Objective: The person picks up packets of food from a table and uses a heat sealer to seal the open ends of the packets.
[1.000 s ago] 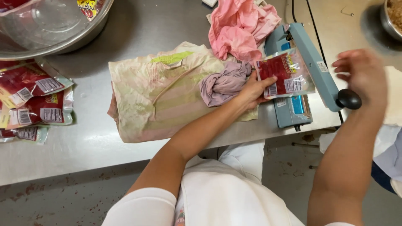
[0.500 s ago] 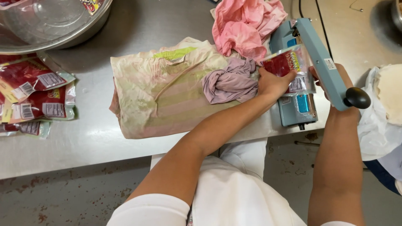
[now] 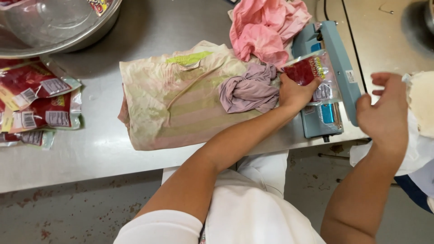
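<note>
The clear pouch (image 3: 312, 74) with red filling lies in the upper right of the frame, its open end laid across the jaw of the blue-grey heat sealer (image 3: 323, 113), whose lever arm (image 3: 340, 68) runs up and away from the viewer. To do this step well, I judge the pouch mouth should lie flat and square across the sealing strip, free of wrinkles and of filling, with the lever pressed evenly along its length. The left hand (image 3: 296, 92) reaches from lower centre, forearm slanting up to the right, its fingers closed on the pouch's near edge, thumb on top, pinning it in place. The right hand (image 3: 384, 115) sits at the right edge, just right of the lever arm, wrist bent, fingers spread loosely and holding nothing; whether the palm touches the lever I cannot tell. Just left of the left hand lies a crumpled mauve cloth (image 3: 248, 90) on a striped pale cloth (image 3: 181, 99); a pink cloth (image 3: 266, 29) is bunched above. Further left on the steel bench (image 3: 90, 153) lie sealed red pouches (image 3: 36, 104), and a metal bowl (image 3: 58, 22) fills the upper left.
</note>
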